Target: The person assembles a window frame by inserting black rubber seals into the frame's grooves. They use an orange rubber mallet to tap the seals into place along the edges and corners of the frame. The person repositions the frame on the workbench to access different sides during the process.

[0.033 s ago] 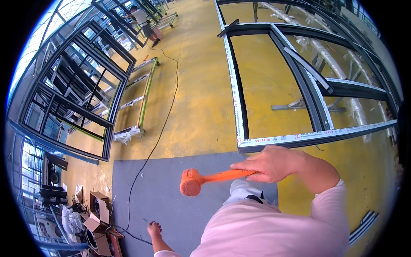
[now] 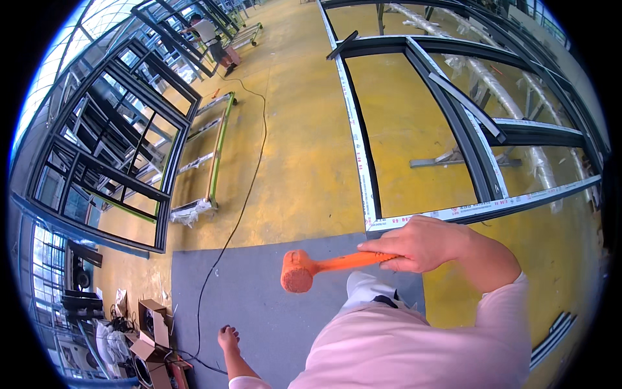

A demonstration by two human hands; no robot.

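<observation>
My right hand [image 2: 424, 244] is closed around the handle of an orange mallet [image 2: 298, 271], held out in front of my body with its head to the left. Just beyond that hand lies the near corner of a large dark window frame [image 2: 453, 212], edged with white printed protective film. The mallet's head is apart from the frame, above the grey mat [image 2: 259, 285]. Low on the left, my left hand [image 2: 228, 338] hangs over the mat with its fingers curled in. What it holds, if anything, is hidden.
A black cable [image 2: 243, 214] runs across the yellow floor and the mat. At left stand a dark gridded window frame [image 2: 165, 188] and a low green-edged cart [image 2: 217, 149]. Open cardboard boxes [image 2: 152, 330] sit lower left. A person [image 2: 210, 39] works at the far left.
My left hand has moved slightly up and left in view. The right hand and mallet have shifted a little to the right, with the mallet still held. The whole view has tilted slightly.
</observation>
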